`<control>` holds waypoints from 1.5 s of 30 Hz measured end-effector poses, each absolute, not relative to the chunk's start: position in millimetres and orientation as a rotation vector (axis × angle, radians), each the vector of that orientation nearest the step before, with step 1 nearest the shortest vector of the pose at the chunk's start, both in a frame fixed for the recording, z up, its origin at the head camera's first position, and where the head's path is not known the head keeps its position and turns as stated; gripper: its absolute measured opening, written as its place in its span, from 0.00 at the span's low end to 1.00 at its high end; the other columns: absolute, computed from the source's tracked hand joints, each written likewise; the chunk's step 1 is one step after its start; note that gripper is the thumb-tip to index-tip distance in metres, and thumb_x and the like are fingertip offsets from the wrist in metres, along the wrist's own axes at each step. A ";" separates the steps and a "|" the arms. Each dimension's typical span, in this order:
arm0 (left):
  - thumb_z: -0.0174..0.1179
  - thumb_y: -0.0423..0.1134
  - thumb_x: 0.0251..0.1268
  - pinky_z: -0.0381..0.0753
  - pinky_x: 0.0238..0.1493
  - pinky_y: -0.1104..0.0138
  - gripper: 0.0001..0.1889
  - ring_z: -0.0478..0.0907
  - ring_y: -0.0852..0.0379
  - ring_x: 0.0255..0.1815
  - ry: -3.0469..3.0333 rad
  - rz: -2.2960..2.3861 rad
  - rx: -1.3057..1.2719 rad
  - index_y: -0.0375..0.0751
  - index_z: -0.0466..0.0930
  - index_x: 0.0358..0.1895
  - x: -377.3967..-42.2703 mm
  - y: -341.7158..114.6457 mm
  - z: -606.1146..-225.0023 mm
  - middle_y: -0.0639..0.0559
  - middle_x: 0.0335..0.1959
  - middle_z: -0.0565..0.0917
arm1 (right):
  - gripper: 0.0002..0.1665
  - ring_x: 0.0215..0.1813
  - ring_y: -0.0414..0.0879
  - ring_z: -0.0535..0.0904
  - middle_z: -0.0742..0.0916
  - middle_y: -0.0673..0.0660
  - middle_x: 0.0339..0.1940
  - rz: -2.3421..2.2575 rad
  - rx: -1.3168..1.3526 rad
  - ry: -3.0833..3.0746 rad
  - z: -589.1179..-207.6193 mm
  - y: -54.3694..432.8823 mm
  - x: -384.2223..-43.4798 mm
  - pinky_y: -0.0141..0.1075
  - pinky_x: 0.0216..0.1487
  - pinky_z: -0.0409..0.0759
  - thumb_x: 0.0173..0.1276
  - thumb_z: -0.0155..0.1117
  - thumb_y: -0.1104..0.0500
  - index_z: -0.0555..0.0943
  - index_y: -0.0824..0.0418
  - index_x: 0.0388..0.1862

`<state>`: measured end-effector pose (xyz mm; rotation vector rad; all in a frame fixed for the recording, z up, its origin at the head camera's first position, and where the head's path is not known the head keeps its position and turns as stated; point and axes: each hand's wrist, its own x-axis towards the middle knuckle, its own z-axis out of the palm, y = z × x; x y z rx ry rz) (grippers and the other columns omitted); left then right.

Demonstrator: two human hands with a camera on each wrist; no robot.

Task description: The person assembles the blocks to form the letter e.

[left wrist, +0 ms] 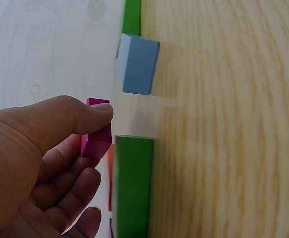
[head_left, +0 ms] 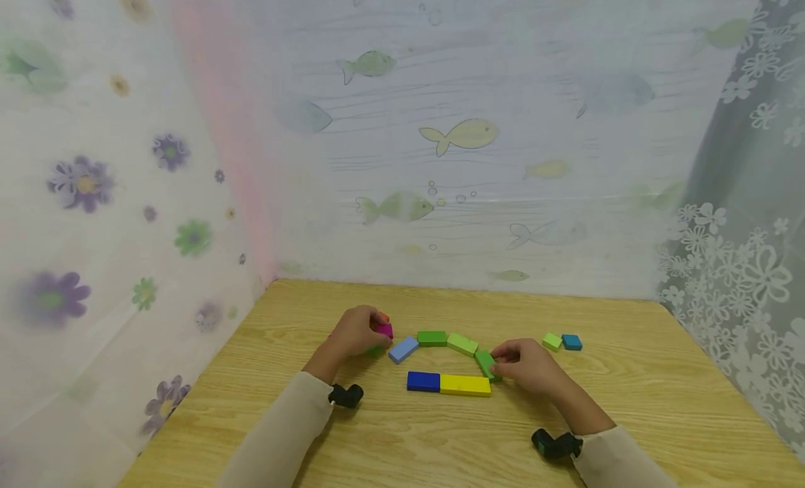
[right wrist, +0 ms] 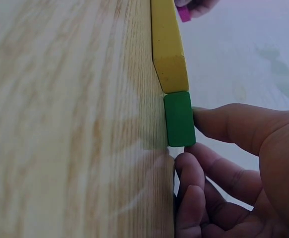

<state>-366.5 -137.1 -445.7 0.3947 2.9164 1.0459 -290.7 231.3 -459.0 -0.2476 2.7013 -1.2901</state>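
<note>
Pale fish-printed sheeting [head_left: 390, 131] hangs behind a wood-grained bench [head_left: 440, 439]. From the head view, the left grip [head_left: 356, 332] pinches a magenta block [head_left: 385, 331], just up and left of a slanting light-blue block [head_left: 403, 350], and is the nearer hand to it. The right grip [head_left: 528, 366] pinches a green block [head_left: 486, 364], its long axis slanting down towards the yellow block [head_left: 465, 385]. Counted: one magenta, one light-blue, one yellow, one dark-blue block [head_left: 424, 382], one teal block [head_left: 571, 342], two lime blocks [head_left: 462, 345], one orange block [head_left: 383, 317] and three greens: the gripped one, an upper green block [head_left: 431, 338] and a part-hidden green block [head_left: 375, 351].

Left wrist view: the magenta block, seemingly off the bench, sits beside the gap between light-blue and part-hidden green; its long axis appears to run along that gap.

Right wrist view: thumb and finger hold the green block right beside the yellow one's end; whether they touch, I cannot tell.
</note>
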 end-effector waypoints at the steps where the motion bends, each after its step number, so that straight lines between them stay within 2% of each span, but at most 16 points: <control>1: 0.80 0.42 0.54 0.84 0.46 0.61 0.18 0.80 0.54 0.43 2.908 1.065 0.387 0.42 0.85 0.46 -365.2 -137.0 -443.7 0.51 0.42 0.85 | 0.18 0.46 0.46 0.81 0.87 0.54 0.44 -1.294 -0.239 2.701 -458.9 231.4 -290.8 0.38 0.44 0.80 0.68 0.73 0.56 0.86 0.62 0.53; 11: 0.78 0.38 0.57 0.83 0.41 0.63 0.14 0.80 0.55 0.38 2.859 1.174 0.451 0.44 0.85 0.44 -345.6 -137.0 -427.8 0.53 0.37 0.85 | 0.18 0.45 0.46 0.81 0.87 0.54 0.44 -1.300 -0.258 2.699 -458.4 231.3 -289.9 0.38 0.42 0.80 0.68 0.74 0.56 0.86 0.62 0.53; 22: 0.79 0.38 0.56 0.85 0.39 0.64 0.12 0.83 0.58 0.38 2.894 1.114 0.537 0.46 0.89 0.43 -320.4 -134.7 -418.9 0.53 0.40 0.87 | 0.20 0.45 0.46 0.81 0.87 0.55 0.45 -1.312 -0.278 2.693 -455.4 229.6 -286.3 0.39 0.42 0.80 0.67 0.74 0.56 0.85 0.65 0.54; 29: 0.79 0.37 0.56 0.84 0.38 0.66 0.11 0.84 0.62 0.37 2.841 1.071 0.624 0.48 0.90 0.42 -312.9 -133.2 -421.8 0.57 0.39 0.88 | 0.19 0.45 0.46 0.80 0.86 0.55 0.45 -1.315 -0.258 2.689 -454.2 229.3 -285.9 0.39 0.42 0.80 0.68 0.74 0.56 0.85 0.64 0.54; 34: 0.78 0.35 0.56 0.85 0.37 0.67 0.10 0.85 0.61 0.36 2.805 1.079 0.673 0.45 0.90 0.42 -306.5 -132.0 -425.0 0.56 0.39 0.89 | 0.20 0.46 0.46 0.80 0.86 0.55 0.45 -1.309 -0.253 2.694 -453.5 229.1 -286.1 0.39 0.42 0.80 0.68 0.74 0.56 0.85 0.64 0.54; 45: 0.79 0.36 0.54 0.85 0.39 0.67 0.11 0.83 0.62 0.36 2.768 1.016 0.702 0.47 0.90 0.41 -299.6 -127.4 -434.7 0.56 0.38 0.88 | 0.20 0.46 0.46 0.80 0.86 0.55 0.45 -1.309 -0.245 2.695 -454.1 228.8 -286.3 0.39 0.42 0.80 0.68 0.74 0.56 0.85 0.64 0.54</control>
